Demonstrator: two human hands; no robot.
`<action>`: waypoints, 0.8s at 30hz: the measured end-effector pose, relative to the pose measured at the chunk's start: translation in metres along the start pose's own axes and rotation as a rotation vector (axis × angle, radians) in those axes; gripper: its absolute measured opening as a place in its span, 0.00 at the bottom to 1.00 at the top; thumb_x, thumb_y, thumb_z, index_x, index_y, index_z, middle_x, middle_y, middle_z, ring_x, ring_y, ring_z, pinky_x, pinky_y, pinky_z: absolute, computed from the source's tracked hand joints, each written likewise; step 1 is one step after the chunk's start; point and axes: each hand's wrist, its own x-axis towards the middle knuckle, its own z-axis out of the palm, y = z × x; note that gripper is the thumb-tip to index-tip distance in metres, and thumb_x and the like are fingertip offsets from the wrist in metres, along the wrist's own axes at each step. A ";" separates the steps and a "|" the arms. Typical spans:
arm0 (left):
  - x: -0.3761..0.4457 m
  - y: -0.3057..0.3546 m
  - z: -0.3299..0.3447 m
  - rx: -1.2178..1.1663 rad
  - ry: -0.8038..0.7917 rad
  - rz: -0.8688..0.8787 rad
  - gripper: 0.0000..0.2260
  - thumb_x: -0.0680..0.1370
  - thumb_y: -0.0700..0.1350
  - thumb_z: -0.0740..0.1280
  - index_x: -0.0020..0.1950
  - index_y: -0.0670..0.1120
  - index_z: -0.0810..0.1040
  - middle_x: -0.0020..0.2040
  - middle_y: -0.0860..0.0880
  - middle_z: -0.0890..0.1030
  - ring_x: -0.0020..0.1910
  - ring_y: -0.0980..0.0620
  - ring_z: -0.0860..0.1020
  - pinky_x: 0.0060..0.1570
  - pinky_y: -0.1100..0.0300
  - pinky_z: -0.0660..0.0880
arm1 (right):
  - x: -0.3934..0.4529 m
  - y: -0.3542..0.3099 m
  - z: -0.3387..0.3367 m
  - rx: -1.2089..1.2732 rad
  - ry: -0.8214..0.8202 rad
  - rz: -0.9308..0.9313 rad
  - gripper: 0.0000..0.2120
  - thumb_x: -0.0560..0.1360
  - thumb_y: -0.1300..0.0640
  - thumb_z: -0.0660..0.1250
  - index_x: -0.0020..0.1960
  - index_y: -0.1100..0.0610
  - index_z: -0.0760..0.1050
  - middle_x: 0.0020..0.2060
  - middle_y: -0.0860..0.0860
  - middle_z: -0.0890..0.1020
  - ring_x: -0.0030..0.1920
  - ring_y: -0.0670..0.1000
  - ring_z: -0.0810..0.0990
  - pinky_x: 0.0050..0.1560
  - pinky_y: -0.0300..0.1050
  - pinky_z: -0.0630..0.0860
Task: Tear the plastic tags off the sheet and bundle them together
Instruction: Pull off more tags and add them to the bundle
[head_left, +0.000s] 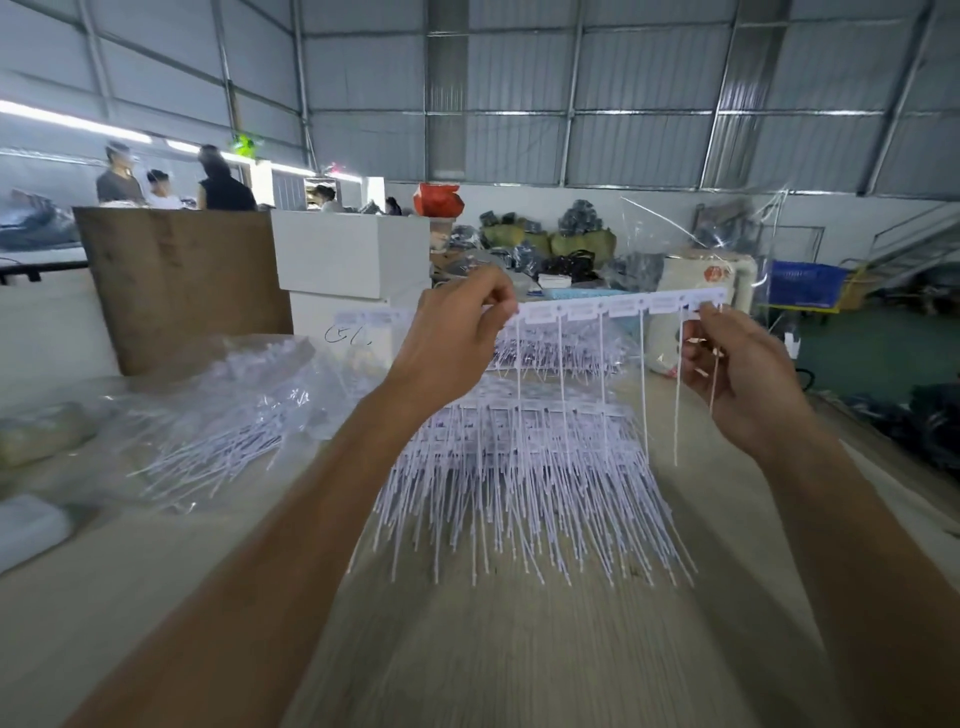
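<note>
A white sheet of plastic tags (618, 307) is held up in the air above the table, its long thin tails hanging down. My left hand (457, 338) pinches the sheet's left end. My right hand (743, 374) pinches a tag at the sheet's right end, with a few loose tags in its palm. Below lies a big pile of tag sheets (524, 467) on the wooden table (467, 649), tails pointing toward me.
A clear plastic bag of tags (223, 415) lies on the table's left. Behind stand a brown board (182, 286) and white boxes (353, 260). A clear bag (727, 244) rises at the right. Several people (171, 182) stand far left. A blue basket (805, 283) sits far right.
</note>
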 end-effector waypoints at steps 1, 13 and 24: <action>0.001 0.002 0.000 -0.011 0.002 0.014 0.02 0.82 0.40 0.64 0.50 0.43 0.76 0.43 0.52 0.79 0.42 0.56 0.76 0.48 0.55 0.75 | 0.000 -0.002 0.000 0.013 0.002 -0.009 0.06 0.79 0.54 0.70 0.44 0.52 0.80 0.36 0.49 0.83 0.31 0.45 0.78 0.32 0.37 0.76; 0.014 -0.003 -0.031 0.362 0.173 0.041 0.05 0.82 0.49 0.64 0.53 0.53 0.78 0.47 0.54 0.82 0.50 0.48 0.77 0.54 0.53 0.58 | -0.007 -0.025 0.010 -0.003 -0.271 -0.056 0.08 0.80 0.61 0.66 0.54 0.51 0.81 0.46 0.57 0.85 0.44 0.52 0.83 0.43 0.46 0.81; 0.010 0.037 0.004 0.304 0.070 0.177 0.15 0.83 0.52 0.57 0.65 0.51 0.77 0.65 0.50 0.78 0.66 0.48 0.73 0.71 0.43 0.58 | -0.031 -0.005 0.065 -0.017 -0.700 0.033 0.09 0.82 0.62 0.65 0.62 0.57 0.72 0.51 0.60 0.84 0.53 0.56 0.84 0.60 0.54 0.79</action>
